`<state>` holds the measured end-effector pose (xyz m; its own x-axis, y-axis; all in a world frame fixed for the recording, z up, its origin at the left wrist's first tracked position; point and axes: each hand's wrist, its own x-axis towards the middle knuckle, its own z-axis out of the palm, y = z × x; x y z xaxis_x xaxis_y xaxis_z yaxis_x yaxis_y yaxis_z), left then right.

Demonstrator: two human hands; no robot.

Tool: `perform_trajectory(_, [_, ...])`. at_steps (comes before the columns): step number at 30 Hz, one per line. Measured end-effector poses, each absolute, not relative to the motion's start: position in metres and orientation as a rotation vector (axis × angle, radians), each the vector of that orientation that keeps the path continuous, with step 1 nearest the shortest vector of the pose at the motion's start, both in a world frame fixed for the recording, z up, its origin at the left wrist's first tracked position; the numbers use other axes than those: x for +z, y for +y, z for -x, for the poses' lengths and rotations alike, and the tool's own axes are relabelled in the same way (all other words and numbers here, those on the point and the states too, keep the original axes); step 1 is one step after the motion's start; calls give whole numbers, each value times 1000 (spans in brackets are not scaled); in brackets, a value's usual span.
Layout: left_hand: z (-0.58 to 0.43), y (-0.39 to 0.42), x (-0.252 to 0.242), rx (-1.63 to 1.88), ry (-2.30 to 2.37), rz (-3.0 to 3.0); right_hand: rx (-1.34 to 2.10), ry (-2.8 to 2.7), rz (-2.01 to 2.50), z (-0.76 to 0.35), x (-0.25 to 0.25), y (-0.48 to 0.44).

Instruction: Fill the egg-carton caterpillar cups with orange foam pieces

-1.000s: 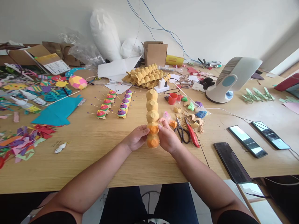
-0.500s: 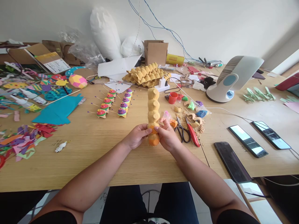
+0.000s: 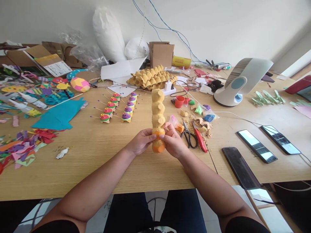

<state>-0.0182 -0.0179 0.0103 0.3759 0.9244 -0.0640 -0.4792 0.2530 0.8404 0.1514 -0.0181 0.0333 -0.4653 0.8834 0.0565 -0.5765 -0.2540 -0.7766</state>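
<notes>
Though clear of egg-carton strip (image 3: 158, 119), scissors (image 3: 187, 131) nearby.

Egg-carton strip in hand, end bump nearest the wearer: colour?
The end bump of the egg-carton strip is mostly orange; best seen in the head view.

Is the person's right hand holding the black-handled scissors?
No, the black-handled scissors lie on the wooden table, while the right hand grips the egg-carton strip.
</notes>
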Motion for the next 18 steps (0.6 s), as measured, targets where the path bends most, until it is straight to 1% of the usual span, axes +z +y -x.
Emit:
perform_trajectory(6, [19, -17, 9, 1062, 647, -854, 1852, -914, 486, -151, 34, -18])
perform_trajectory(12, [20, -16, 9, 1055, 640, -851, 1946, -793, 462, -152, 36, -19])
perform_trajectory(18, [21, -16, 11, 1043, 631, -883, 1909, -786, 478, -151, 34, -18])
